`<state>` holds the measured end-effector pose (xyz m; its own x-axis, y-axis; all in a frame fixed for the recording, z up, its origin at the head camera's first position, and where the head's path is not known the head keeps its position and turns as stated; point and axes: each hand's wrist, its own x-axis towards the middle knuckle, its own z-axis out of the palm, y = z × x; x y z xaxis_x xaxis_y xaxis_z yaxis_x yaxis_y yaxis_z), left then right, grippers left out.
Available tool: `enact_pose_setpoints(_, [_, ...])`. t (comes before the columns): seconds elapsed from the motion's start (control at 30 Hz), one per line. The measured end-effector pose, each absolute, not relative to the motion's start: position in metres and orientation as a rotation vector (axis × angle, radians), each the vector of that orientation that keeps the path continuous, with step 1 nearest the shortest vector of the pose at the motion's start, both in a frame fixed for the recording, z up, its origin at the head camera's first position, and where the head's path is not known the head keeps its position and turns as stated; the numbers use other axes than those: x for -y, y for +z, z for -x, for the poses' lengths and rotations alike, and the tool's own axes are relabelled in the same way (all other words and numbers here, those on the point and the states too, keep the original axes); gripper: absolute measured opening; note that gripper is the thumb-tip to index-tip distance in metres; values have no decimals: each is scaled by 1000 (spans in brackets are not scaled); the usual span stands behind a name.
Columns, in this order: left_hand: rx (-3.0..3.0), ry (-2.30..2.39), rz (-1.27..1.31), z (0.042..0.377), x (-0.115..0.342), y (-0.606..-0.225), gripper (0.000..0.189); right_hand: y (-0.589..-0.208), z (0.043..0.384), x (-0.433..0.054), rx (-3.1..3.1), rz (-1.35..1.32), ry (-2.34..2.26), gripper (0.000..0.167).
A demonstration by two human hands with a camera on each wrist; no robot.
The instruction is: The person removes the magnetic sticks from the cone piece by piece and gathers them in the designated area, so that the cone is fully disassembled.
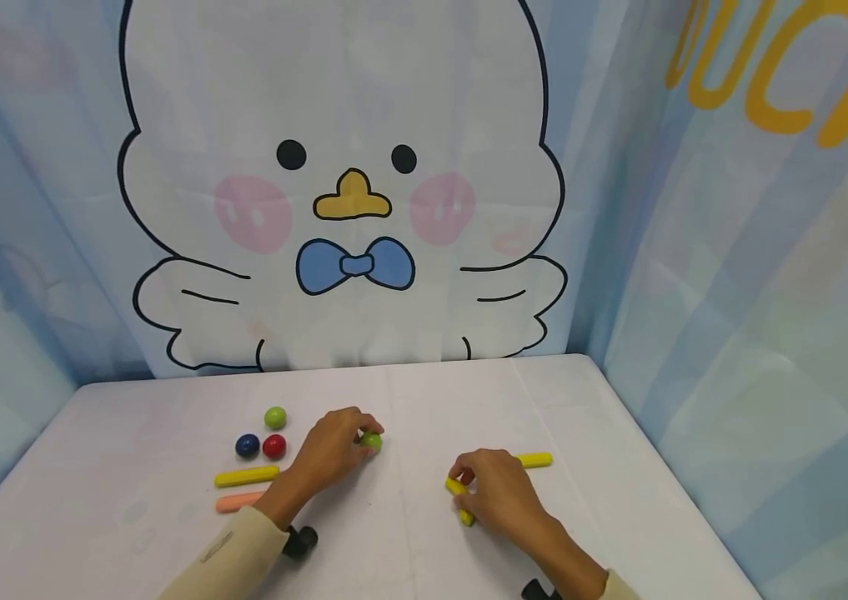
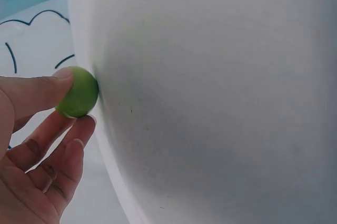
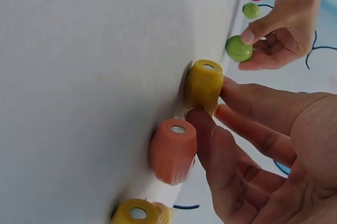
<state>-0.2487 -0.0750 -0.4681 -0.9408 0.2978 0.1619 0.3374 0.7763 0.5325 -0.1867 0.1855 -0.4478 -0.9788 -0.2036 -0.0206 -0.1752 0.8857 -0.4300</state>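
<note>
My left hand (image 1: 337, 446) pinches a green ball (image 2: 79, 93) between thumb and fingers, low over the table. The right hand (image 1: 502, 492) holds a short yellow stick (image 3: 204, 84) with thumb and fingertips; its end bears a small silver disc. An orange stick (image 3: 174, 151) lies beside those fingertips in the right wrist view, hidden by the hand from the head view. Beyond it is another yellow stick (image 1: 536, 459), partly behind the right hand.
Left of the left hand sit a second green ball (image 1: 275, 417), a blue ball (image 1: 247, 446) and a red ball (image 1: 274, 447). Nearer lie a yellow stick (image 1: 247, 477) and an orange stick (image 1: 238, 502), partly behind the left arm. A printed curtain (image 1: 356, 325) backs the white table (image 1: 131, 433).
</note>
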Motion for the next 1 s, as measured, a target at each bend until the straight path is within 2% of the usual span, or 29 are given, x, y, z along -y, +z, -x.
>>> enact_pose_setpoints(0.43, [2932, -822, 477, 229, 98, -456, 26, -451, 189, -187, -2969, 318, -669, 23])
enact_pose_setpoints(0.8, [2786, -734, 485, 223, 147, -440, 24, -450, 189, -187, -2977, 318, -657, 23])
enact_pose_setpoints(1.0, [2783, -702, 390, 226, 172, -432, 25, -450, 188, -187, -2964, 297, -687, 24])
